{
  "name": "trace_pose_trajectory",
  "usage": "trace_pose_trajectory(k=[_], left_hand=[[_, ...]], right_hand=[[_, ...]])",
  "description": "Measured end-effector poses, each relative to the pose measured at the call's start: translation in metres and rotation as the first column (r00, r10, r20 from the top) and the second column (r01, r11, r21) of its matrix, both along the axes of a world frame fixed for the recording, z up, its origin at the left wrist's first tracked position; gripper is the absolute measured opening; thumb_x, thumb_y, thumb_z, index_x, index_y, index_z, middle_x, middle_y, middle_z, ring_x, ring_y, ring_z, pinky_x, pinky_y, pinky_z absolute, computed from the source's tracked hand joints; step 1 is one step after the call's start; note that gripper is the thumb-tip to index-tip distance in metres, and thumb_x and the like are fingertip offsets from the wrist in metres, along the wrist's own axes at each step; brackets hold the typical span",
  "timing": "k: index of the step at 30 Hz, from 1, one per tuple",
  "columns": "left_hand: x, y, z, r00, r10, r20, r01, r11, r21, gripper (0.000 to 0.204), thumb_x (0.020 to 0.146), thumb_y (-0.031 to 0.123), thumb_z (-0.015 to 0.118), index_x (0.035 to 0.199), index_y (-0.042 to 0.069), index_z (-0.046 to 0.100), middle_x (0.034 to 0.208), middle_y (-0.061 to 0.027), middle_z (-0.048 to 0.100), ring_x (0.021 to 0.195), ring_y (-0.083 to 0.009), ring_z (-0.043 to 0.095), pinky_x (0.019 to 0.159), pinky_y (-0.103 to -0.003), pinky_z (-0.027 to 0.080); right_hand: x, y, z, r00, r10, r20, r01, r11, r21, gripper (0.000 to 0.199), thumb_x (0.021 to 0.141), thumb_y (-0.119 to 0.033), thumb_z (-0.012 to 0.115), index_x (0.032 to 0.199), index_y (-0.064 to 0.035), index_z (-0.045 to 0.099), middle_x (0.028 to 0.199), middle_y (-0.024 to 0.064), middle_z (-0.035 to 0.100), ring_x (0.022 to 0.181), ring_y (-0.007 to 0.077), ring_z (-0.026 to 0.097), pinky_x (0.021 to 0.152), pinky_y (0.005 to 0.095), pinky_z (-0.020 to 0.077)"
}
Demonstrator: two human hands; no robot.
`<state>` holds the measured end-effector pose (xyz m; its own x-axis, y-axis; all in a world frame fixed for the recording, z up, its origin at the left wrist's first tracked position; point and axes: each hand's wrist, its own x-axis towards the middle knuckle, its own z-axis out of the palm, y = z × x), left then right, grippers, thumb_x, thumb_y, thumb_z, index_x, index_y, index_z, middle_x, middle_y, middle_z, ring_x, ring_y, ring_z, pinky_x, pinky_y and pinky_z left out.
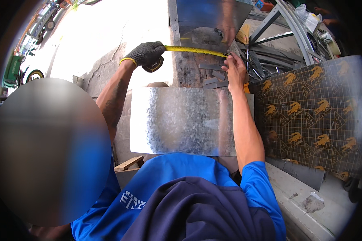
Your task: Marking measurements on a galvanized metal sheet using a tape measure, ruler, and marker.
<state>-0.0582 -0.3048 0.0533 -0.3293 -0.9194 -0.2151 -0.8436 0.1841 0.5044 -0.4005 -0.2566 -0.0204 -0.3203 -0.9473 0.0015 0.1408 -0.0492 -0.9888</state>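
left hand [145, 52]: it is wearing a dark grey glove [140, 50] and is closing round the dark tape case [154, 65], far and left of the near sheet.
yellow tape [197, 49]: it is stretching from the left hand to the right hand, bending a little. it is showing just by the low edge of the far sheet, but i cannot tell if they are touching.
right hand [236, 72]: it is bare, and its finger tips are pinching the tape near its right end.
near sheet [181, 120]: this shiny metal sheet is lying in front of the blue shirt [189, 166], and no hand is gripping it.
far sheet [209, 20]: this one is shining too, past the tape.
grey strips [216, 83]: they are lying between the near sheet and the tape, close to the right hand.
patterned board [309, 116]: it is standing on the right, dark with orange prints.
broom [243, 35]: it is resting far right, near the metal frame [265, 25].
measuring step: the person seems to be pulling out tape to check a length.
next tape move: it is likely calling for a straight tape, a still end and a careful look at the marks.
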Motion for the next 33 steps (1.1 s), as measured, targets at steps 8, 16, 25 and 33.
trace_pose_trajectory(k=[8,16,25,33], left_hand=[[0.003,-0.013,0.002,0.999,-0.026,0.046,0.028,0.999,-0.047,0.039,0.103,0.039,0.048,0.112,0.007,0.067,0.097,-0.0162,0.07,0.088,-0.0294,0.067,0.082,-0.043,0.051],[0.005,-0.019,-0.011,0.996,-0.039,0.081,0.046,0.995,-0.093,0.038,0.104,0.038,0.046,0.109,0.007,0.066,0.094,-0.0159,0.069,0.086,-0.0301,0.066,0.081,-0.043,0.051],[0.005,-0.017,-0.015,0.998,-0.003,0.06,0.009,0.995,-0.099,0.039,0.104,0.041,0.045,0.109,0.01,0.067,0.097,-0.0163,0.071,0.086,-0.0284,0.068,0.083,-0.043,0.053],[0.005,-0.017,-0.018,0.999,0.032,0.026,-0.03,0.998,-0.055,0.041,0.103,0.046,0.048,0.112,0.011,0.069,0.094,-0.0136,0.072,0.083,-0.026,0.067,0.081,-0.041,0.053]], right_hand=[[0.003,-0.023,0.004,0.995,-0.071,-0.072,0.077,0.994,0.083,0.03,0.102,-0.018,0.066,0.127,-0.0018,0.068,0.089,0.0035,0.066,0.073,0.0084,0.061,0.062,0.0236,0.0547],[0.007,-0.025,0.01,0.993,-0.06,-0.102,0.072,0.99,0.12,0.029,0.102,-0.017,0.065,0.126,-0.0015,0.067,0.091,0.0035,0.064,0.074,0.0088,0.06,0.061,0.0233,0.0539],[0.005,-0.025,0.012,0.994,-0.016,-0.107,0.032,0.99,0.141,0.036,0.103,-0.017,0.064,0.133,0.0013,0.062,0.102,0.0039,0.063,0.087,0.0094,0.061,0.065,0.0229,0.0562],[0.004,-0.027,0.009,0.993,-0.04,-0.112,0.054,0.991,0.122,0.032,0.103,-0.017,0.062,0.13,0.0005,0.065,0.095,0.0039,0.064,0.08,0.0086,0.061,0.063,0.0228,0.055]])
